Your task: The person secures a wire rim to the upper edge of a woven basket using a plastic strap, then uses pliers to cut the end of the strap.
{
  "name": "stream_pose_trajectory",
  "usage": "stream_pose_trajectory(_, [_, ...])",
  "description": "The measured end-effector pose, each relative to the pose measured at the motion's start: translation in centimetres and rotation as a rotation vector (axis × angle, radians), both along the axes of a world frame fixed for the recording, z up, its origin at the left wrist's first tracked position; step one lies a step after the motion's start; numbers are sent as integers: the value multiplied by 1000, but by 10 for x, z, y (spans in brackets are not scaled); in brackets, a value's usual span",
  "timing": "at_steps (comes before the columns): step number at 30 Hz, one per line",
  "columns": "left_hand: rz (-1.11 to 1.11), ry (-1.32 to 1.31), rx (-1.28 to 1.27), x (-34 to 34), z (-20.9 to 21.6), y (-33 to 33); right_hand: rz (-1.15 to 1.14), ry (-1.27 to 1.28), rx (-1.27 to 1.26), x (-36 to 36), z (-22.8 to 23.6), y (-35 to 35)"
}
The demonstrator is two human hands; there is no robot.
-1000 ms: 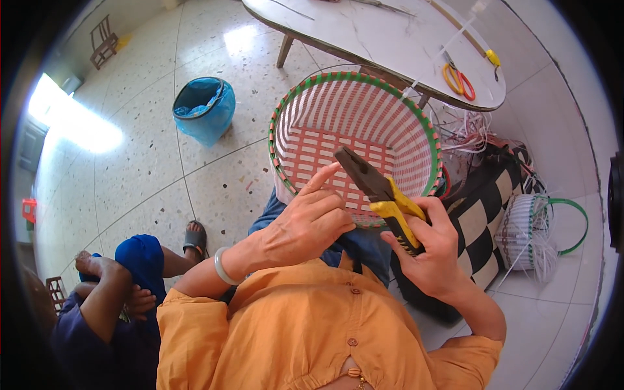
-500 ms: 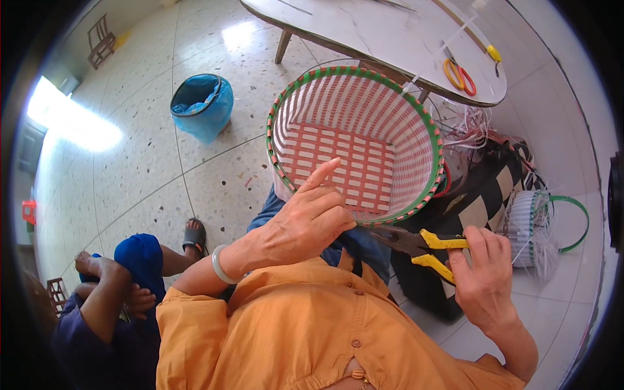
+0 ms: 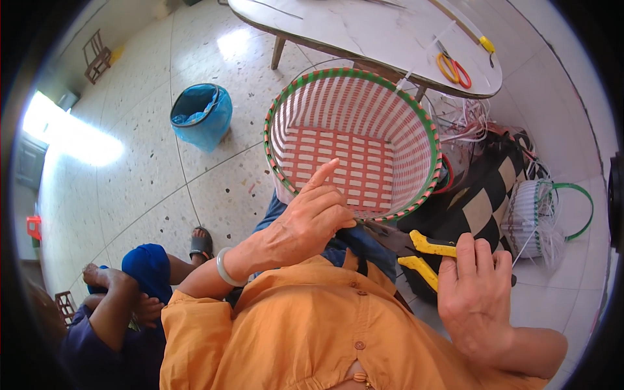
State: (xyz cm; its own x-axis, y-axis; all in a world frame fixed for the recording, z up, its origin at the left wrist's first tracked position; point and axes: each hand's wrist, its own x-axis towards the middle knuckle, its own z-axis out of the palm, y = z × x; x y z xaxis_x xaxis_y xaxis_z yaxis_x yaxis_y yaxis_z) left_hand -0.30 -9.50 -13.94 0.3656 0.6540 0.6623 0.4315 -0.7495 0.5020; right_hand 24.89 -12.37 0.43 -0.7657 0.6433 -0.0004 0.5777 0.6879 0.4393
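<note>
A round woven basket [image 3: 338,170], red and white with a green-and-pink rim, rests tilted toward me at my lap. My left hand [image 3: 311,218] lies over its near rim, index finger stretched inward and the other fingers curled at the edge; the exact hold is partly hidden. To the right of the basket, my right hand [image 3: 478,286] is closed on pliers with yellow handles [image 3: 432,246]. The handles are spread apart. The dark jaws are hard to see near my leg and point toward the basket's near side.
A white-topped table [image 3: 364,32] bears scissors [image 3: 454,70] with red and orange handles. Loose plastic strips [image 3: 463,120] and a small white basket with a green handle [image 3: 523,221] are at right. A blue-lined bin [image 3: 205,130] stands left; another person [image 3: 120,305] sits nearby.
My right hand has turned and drawn a little nearer to me with the pliers; their jaws show less clearly now. My left hand has hardly moved at the basket.
</note>
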Motion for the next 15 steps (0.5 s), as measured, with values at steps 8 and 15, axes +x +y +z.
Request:
stream_pose_trajectory(8, [21,1,0,0,0,-2,-46,-180,55,-34,17,-13])
stream_pose_trajectory(15, [-18,7,9,-4,-1,-2,49,-340,46,-31,28,6])
